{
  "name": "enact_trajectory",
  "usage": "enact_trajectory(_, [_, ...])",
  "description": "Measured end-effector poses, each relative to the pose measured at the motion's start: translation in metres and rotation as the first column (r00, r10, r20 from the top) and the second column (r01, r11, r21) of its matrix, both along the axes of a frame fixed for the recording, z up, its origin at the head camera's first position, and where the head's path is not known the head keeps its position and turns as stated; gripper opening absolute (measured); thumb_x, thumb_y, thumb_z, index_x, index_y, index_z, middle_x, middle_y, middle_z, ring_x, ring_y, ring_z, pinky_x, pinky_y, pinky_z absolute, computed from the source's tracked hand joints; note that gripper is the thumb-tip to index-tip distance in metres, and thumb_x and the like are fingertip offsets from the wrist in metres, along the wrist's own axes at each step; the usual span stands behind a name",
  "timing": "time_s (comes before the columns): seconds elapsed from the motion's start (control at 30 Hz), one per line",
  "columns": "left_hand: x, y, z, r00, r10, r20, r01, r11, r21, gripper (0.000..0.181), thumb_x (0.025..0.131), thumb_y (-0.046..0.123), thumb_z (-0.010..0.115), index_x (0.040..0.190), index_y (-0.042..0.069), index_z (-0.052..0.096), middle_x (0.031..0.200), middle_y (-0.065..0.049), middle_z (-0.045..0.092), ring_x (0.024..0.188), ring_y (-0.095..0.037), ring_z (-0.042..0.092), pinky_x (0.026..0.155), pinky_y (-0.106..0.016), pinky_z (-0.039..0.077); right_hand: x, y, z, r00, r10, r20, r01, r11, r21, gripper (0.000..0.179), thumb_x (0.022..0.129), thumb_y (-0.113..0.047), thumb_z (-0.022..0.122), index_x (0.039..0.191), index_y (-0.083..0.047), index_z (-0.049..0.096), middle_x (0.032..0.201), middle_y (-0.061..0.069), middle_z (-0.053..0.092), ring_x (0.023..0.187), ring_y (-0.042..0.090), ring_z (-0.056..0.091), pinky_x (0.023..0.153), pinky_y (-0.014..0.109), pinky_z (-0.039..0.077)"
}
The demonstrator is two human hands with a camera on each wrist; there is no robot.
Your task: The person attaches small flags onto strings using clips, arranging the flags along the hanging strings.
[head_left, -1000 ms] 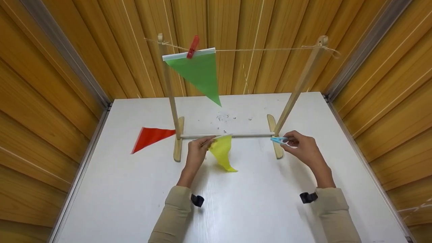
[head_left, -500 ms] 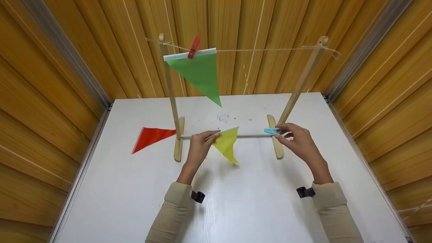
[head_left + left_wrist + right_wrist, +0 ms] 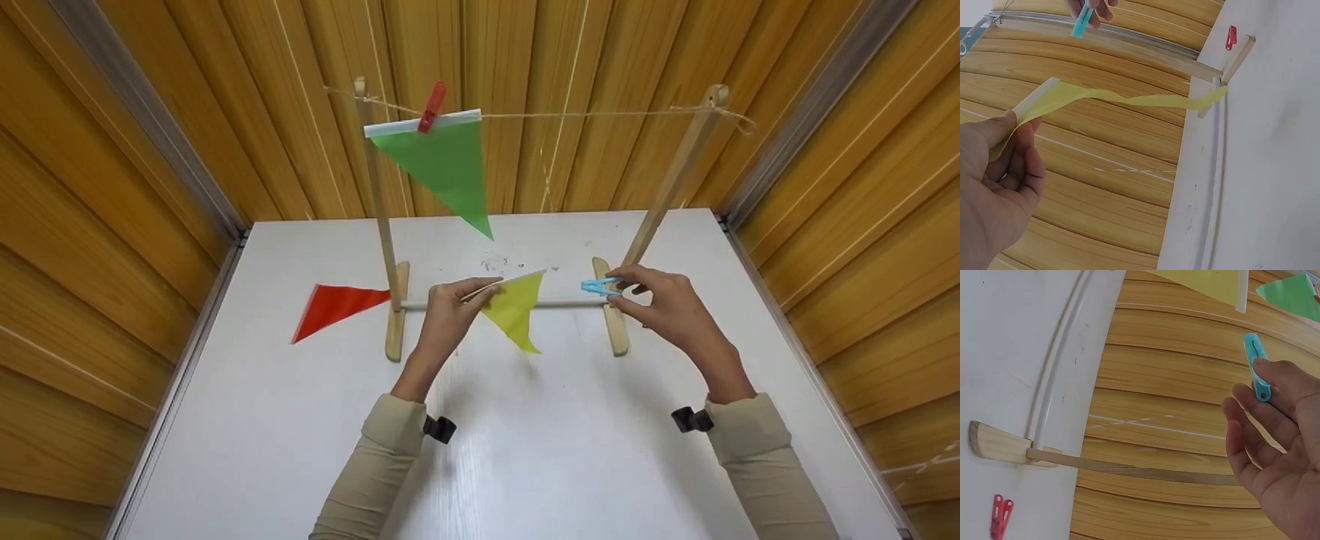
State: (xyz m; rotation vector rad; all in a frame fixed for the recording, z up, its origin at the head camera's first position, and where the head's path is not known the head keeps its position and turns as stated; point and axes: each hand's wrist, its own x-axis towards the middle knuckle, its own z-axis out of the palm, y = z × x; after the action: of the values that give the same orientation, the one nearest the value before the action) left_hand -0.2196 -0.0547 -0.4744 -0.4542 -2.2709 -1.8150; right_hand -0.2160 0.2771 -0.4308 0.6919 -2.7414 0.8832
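My left hand (image 3: 455, 315) pinches a yellow triangular flag (image 3: 517, 308) by one end of its white top strip; the pointed tip hangs down. In the left wrist view the flag (image 3: 1123, 100) trails out from thumb and fingers, seen nearly edge-on. My right hand (image 3: 664, 304) holds a light blue clothespin (image 3: 598, 286) between thumb and fingertips, a short way right of the flag. A green flag (image 3: 448, 161) hangs from the string (image 3: 570, 114) by a red clothespin (image 3: 431, 109), above and behind both hands.
Two wooden posts (image 3: 379, 195) on flat feet carry the string, joined low down by a white rod (image 3: 566, 303). A red flag (image 3: 334, 304) lies left of the stand on the white table (image 3: 285, 450). Another red clothespin (image 3: 1000, 516) lies beyond the right foot.
My left hand has raised the yellow flag and moved it to the right. My right hand has moved up and slightly left with the blue clothespin, whose grip ends are now squeezed closer.
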Motion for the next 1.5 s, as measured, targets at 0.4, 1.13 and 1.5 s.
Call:
enact_trajectory(0.4, [-0.009, 0.009, 0.047, 0.991, -0.056, -0.124, 0.053, 0.998, -0.028, 0.021, 0.096, 0.012, 0.071, 0.113, 0.003, 0.078, 0.103, -0.010, 0.077, 0.098, -0.017, 0.075, 0.083, -0.026, 0.060, -0.009, -0.006, 0.045, 0.995, 0.063, -0.083, -0.057, 0.996, 0.074, 0.036, 0.093, -0.009, 0.074, 0.129, -0.006, 0.065, 0.114, 0.011, 0.073, 0.098, 0.026, 0.070, 0.077, 0.045, 0.058])
enact_trajectory(1.13, [-0.034, 0.013, 0.124, 0.992, -0.076, -0.097, 0.067, 0.993, -0.096, 0.020, 0.099, 0.014, 0.067, 0.113, 0.004, 0.078, 0.098, -0.006, 0.077, 0.083, -0.012, 0.069, 0.076, -0.022, 0.058, -0.014, -0.023, 0.149, 0.870, 0.355, -0.341, -0.261, 0.920, 0.293, 0.038, 0.085, -0.006, 0.082, 0.121, -0.003, 0.069, 0.107, 0.009, 0.074, 0.090, 0.022, 0.070, 0.074, 0.041, 0.061])
enact_trajectory(1.5, [-0.056, 0.013, 0.152, 0.991, -0.131, -0.031, 0.130, 0.991, -0.032, 0.025, 0.101, 0.018, 0.064, 0.118, 0.003, 0.075, 0.101, -0.010, 0.073, 0.086, -0.017, 0.069, 0.080, -0.028, 0.061, -0.025, -0.025, 0.215, 0.796, 0.420, -0.436, -0.241, 0.880, 0.408, 0.037, 0.081, 0.000, 0.084, 0.116, 0.002, 0.070, 0.105, 0.015, 0.074, 0.086, 0.030, 0.071, 0.069, 0.047, 0.059])
